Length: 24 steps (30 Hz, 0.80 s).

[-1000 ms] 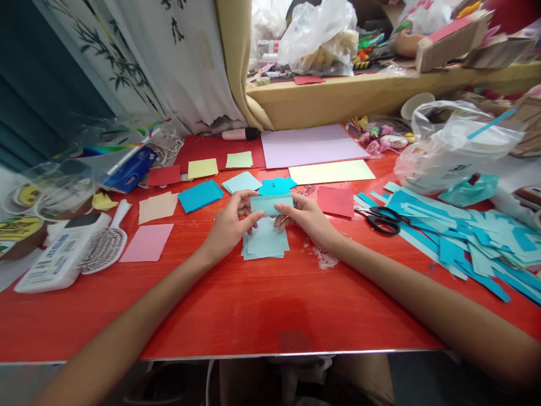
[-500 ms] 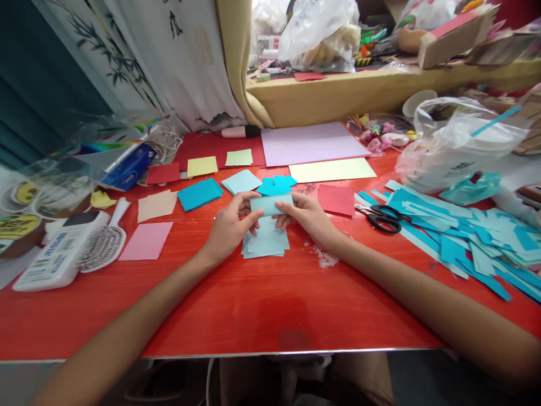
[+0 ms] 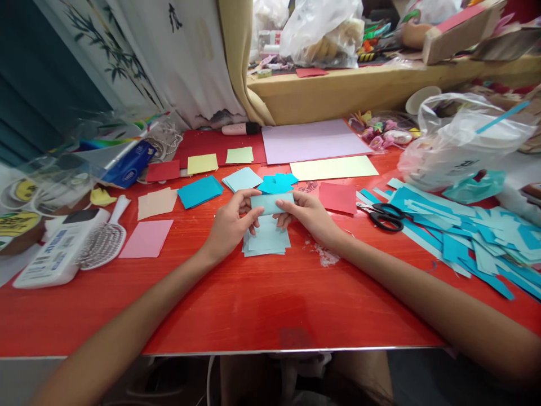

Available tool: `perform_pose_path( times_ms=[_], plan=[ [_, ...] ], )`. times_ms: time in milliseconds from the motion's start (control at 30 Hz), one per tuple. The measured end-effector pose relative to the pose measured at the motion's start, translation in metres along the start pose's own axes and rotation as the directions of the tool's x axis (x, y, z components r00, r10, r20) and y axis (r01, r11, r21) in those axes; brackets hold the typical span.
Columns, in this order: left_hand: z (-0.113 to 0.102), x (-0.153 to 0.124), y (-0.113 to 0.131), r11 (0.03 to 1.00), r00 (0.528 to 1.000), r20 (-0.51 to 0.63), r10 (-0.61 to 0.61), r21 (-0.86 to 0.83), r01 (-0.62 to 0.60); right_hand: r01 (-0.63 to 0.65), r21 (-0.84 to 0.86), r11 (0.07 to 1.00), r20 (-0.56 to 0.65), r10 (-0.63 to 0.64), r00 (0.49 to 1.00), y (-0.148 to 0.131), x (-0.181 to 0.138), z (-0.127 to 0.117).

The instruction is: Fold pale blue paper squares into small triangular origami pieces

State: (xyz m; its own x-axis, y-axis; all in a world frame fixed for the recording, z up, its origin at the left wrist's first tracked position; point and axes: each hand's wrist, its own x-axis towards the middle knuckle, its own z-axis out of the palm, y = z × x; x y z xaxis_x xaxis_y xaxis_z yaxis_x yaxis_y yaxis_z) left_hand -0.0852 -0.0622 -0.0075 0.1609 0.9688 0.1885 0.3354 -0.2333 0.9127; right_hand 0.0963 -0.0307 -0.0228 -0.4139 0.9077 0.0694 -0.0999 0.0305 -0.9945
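Observation:
Between my two hands is a pale blue piece of paper (image 3: 269,203), a narrow rectangle that looks folded. My left hand (image 3: 236,219) pinches its left end, thumb in front and fingers behind. At the right end, my right hand (image 3: 307,213) grips it the same way. Just beneath lies a stack of pale blue paper squares (image 3: 266,242) on the red table, its upper part hidden by my hands. Behind the held paper are bright blue paper pieces (image 3: 276,182) and a light blue square stack (image 3: 242,179).
Black-handled scissors (image 3: 385,217) lie right, beside a heap of blue paper strips (image 3: 469,225). A red paper square (image 3: 337,198) is near my right hand. Pink paper (image 3: 146,239), a hairbrush (image 3: 103,242) and a white bottle (image 3: 61,248) lie left. A plastic bag (image 3: 456,146) stands back right.
Both hands hold the paper in nearly the same place. The whole view has shifted very slightly.

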Motion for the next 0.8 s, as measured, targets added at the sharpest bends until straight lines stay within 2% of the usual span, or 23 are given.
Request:
perform_pose_path(
  times_ms=[567,800],
  plan=[
    [-0.0006,-0.0005,0.0010,0.995,0.999,-0.034,0.038,0.093,-0.034,-0.030,-0.002,1.000,0.015,0.030,0.999,-0.0019,-0.0009,0.0011],
    [-0.0007,-0.0008,0.0012,0.996,0.999,-0.032,0.028,0.080,-0.025,-0.031,0.014,0.999,0.033,0.030,0.999,-0.0018,-0.0006,0.0007]
  ],
)
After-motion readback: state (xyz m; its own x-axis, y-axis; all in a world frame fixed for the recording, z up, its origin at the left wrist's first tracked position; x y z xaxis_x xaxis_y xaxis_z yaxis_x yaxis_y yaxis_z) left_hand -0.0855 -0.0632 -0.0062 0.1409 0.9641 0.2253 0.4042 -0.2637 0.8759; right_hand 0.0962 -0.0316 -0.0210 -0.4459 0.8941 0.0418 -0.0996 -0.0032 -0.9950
